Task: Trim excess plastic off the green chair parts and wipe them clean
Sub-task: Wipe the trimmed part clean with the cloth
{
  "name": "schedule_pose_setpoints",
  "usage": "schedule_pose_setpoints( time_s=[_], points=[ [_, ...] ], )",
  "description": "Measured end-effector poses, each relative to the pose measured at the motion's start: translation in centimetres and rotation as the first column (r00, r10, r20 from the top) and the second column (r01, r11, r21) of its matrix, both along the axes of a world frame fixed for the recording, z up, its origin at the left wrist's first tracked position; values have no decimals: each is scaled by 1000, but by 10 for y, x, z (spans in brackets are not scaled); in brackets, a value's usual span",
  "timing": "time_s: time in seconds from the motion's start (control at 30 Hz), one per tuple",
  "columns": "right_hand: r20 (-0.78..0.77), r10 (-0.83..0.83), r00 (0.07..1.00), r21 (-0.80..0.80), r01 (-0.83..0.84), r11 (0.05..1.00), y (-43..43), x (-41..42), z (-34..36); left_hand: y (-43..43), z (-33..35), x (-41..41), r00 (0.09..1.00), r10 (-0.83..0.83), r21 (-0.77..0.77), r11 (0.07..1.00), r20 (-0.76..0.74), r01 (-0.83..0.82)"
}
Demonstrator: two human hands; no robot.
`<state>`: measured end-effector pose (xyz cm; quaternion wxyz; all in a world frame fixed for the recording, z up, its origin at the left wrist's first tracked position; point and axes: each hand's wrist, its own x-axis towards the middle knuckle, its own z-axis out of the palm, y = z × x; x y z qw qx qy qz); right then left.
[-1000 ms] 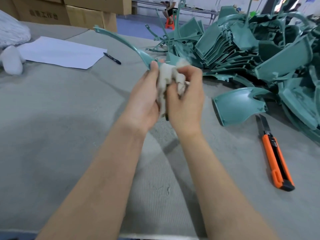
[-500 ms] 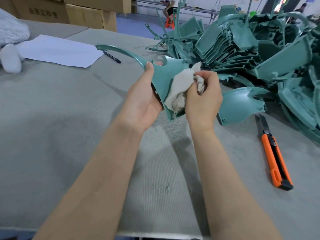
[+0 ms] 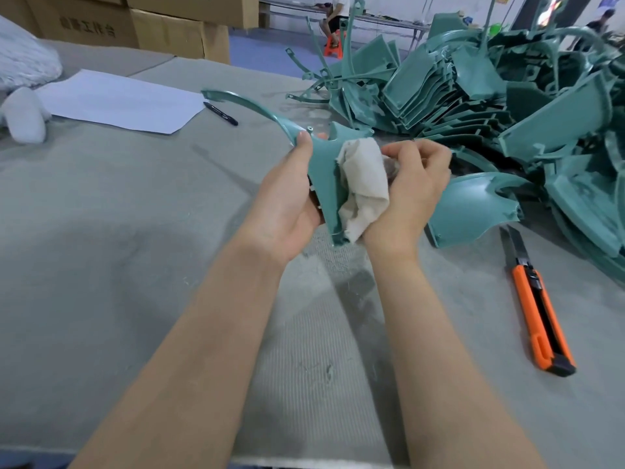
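My left hand [image 3: 287,204] grips a green chair part [image 3: 323,164] by its left edge and holds it above the table; its thin curved arm sweeps up to the left. My right hand [image 3: 411,194] clutches a crumpled off-white cloth [image 3: 363,184] and presses it against the part's broad face. A large heap of green chair parts [image 3: 490,106] fills the right and far side. One loose green part [image 3: 470,211] lies just right of my right hand. An orange utility knife [image 3: 537,309] lies on the table at the right, its blade pointing away from me.
The grey felt-covered table [image 3: 135,248] stretches left and towards me. A white sheet of paper [image 3: 118,99] and a black pen [image 3: 221,113] lie at the far left, beside white padding [image 3: 23,113]. Cardboard boxes [image 3: 135,25] stand behind.
The green part has turned so its broad face shows. The cloth in my right hand has slid from a bunch at the top down across that face.
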<state>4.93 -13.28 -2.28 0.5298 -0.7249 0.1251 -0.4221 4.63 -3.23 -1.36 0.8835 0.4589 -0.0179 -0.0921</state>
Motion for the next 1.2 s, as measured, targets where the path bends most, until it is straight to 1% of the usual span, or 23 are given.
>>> schedule_pose_setpoints(
  time_s=[0.03,0.1,0.13,0.2,0.27,0.33,0.37,0.43,0.47,0.5,0.53,0.6,0.67,0.73,0.77,0.8,0.87,0.9,0.93,0.97,1.07,1.1,1.2],
  points=[
    [-14,-5,1000,-33,4,999,-2,-1,0,0,0,0,1000,1,9,1000,4,-1],
    [-70,48,996,-255,-64,965,0,-8,-4,-3,0,0,1000,28,17,999,13,-29],
    [-76,58,995,-361,-82,929,4,-7,-8,-4,1,1,998,59,7,998,18,-59],
    [-72,158,985,-416,-173,893,21,-10,-13,-1,3,3,990,137,-39,990,18,-136],
    [-85,277,957,-421,-287,861,41,-12,-14,8,4,6,984,178,-73,981,5,-178],
    [-139,334,932,-407,-361,839,47,-9,-12,14,5,7,984,180,-90,980,17,-178],
    [-164,324,932,-391,-363,846,43,-5,-10,13,4,6,984,172,-77,983,41,-168],
    [-206,255,945,-317,-311,896,23,0,-7,5,3,3,986,144,10,989,84,-146],
    [-196,224,955,-292,-275,916,14,1,-8,0,3,2,986,134,49,989,96,-140],
    [-165,221,961,-294,-262,919,13,-1,-7,-4,2,2,986,131,56,989,105,-137],
    [-128,250,960,-320,-279,905,19,-6,-7,-4,1,4,987,129,26,991,98,-132],
    [-59,361,931,-411,-352,841,43,-15,-9,6,2,8,994,90,-59,995,70,-86],
    [-43,427,903,-464,-396,793,58,-18,-12,18,2,10,997,64,-119,991,43,-59],
    [-24,433,901,-467,-393,792,55,-15,-8,21,2,10,997,47,-180,983,62,-35],
    [-13,408,913,-461,-367,808,48,-13,-7,18,1,8,997,16,-184,983,75,-2],
    [-8,361,933,-437,-328,838,39,-10,-7,12,0,6,996,-12,-148,989,88,25],
    [-33,253,967,-355,-248,901,17,-3,-5,0,-4,2,994,-33,33,999,100,29],
    [-55,225,973,-322,-230,918,11,-1,-5,-4,-6,1,995,-24,116,993,96,12],
    [-66,222,973,-311,-231,922,9,-1,-6,-7,-7,1,995,-15,153,988,95,0],
    [-65,245,967,-324,-253,912,12,-2,-7,-8,-7,1,997,-3,128,992,80,-7],
    [-35,394,918,-398,-375,838,41,-12,-11,6,-4,9,999,38,-122,992,-1,-38],
    [-39,443,896,-421,-417,806,48,-14,-12,15,-3,11,998,67,-174,982,-20,-70],
    [-32,519,854,-490,-466,736,52,-17,-16,35,3,15,996,93,-261,961,-10,-92]
  ],
)
